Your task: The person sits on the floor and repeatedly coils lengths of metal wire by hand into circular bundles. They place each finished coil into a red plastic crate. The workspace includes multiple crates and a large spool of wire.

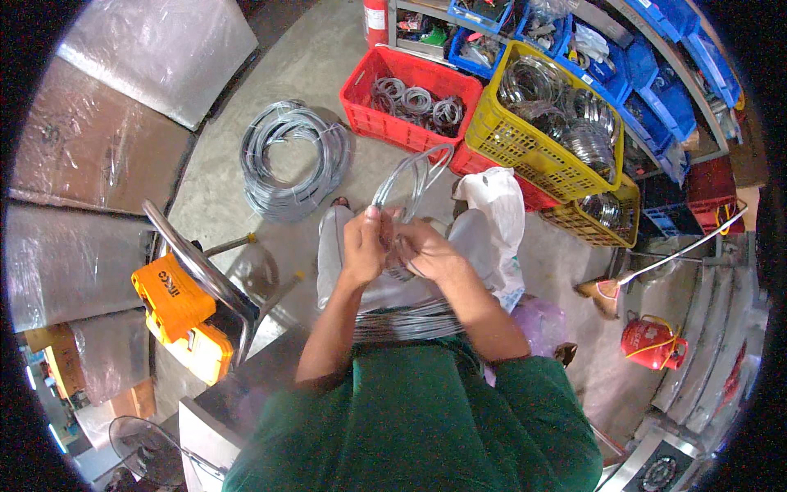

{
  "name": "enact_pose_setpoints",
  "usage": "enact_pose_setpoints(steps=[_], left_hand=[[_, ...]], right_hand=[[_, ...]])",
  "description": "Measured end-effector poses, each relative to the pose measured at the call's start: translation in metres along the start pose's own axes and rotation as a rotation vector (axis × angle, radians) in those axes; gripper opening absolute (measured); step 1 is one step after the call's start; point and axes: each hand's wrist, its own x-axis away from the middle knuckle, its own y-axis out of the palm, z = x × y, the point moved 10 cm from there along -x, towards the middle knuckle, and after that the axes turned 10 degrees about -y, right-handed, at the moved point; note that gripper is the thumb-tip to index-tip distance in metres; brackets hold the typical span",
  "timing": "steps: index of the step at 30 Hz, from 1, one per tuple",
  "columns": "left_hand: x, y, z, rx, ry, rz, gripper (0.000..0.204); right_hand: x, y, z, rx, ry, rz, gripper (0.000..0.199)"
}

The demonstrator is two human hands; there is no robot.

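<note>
left hand (363, 244): closed on wire loop (412, 179), thumb up
right hand (426, 250): touching left hand, gripping same loop low down
loop: sticks up above both hands
red crate (377, 115): beyond hands, small coils inside
wire coil (291, 160): floor, left of hands

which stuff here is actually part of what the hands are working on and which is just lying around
In use:
left hand
right hand
wire loop held by both hands
wire bundle on the lap

Lying about:
wire coil on the floor
red crate of wire rings
yellow crate of wire rings
orange tool
white bag
</note>
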Motion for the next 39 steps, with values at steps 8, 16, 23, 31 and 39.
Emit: enact_pose_setpoints(steps=[8, 16, 23, 31, 39], left_hand=[[-0.003, -0.011, 0.007, 0.339, -0.024, -0.041, 0.051], [-0.031, -0.108, 0.081, 0.963, -0.044, 0.018, 0.041], [0.001, -0.065, 0.108, 1.042, -0.257, -0.307, 0.041], [0.019, 0.010, 0.101, 1.225, -0.027, -0.411, 0.044], [0.013, 0.036, 0.092, 1.298, 0.047, -0.319, 0.038]], right_hand=[[0.041, -0.022, 0.006, -0.297, 0.749, -0.034, 0.028], [0.071, -0.093, -0.089, 1.505, -0.010, -0.001, 0.034], [0.102, -0.164, -0.146, 2.014, -0.216, 0.120, 0.031], [0.088, -0.195, -0.113, 1.024, -0.339, 1.073, 0.028], [-0.006, -0.075, -0.007, -0.500, -0.357, 0.858, 0.022]])
